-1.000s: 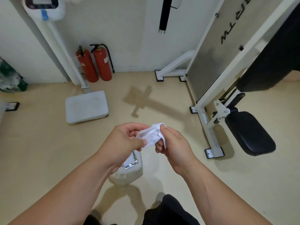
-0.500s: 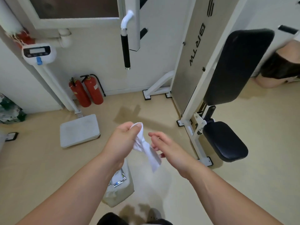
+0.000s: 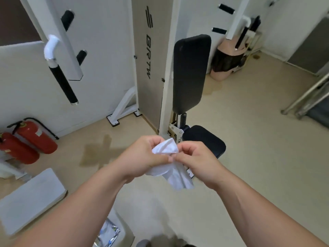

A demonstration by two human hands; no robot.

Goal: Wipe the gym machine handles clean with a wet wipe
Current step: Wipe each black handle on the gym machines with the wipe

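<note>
A white wet wipe (image 3: pixel 167 150) hangs crumpled between both hands in front of me. My left hand (image 3: pixel 144 155) grips its upper part, and my right hand (image 3: pixel 197 159) pinches its edge beside the left thumb; a loose tail droops below the hands. The gym machine stands ahead: a long black handle (image 3: pixel 63 82) on a white arm hangs at the upper left, with two short black grips (image 3: pixel 67 19) above it. More black grips (image 3: pixel 226 8) and a second long handle (image 3: pixel 243 35) show at the upper right. Neither hand touches any handle.
The machine's black backrest (image 3: pixel 190 72) and seat (image 3: pixel 204 139) are just beyond my hands. Two red fire extinguishers (image 3: pixel 32 136) stand at the left wall, with a white scale platform (image 3: pixel 32 198) on the floor. A wipes packet (image 3: pixel 108 232) lies by my feet. Metal rails (image 3: pixel 309 97) run at right.
My view has lifted and turned right, bringing both handles into sight. My right hand, which was open beside the hanging wipe, has closed on it again next to my left hand.
</note>
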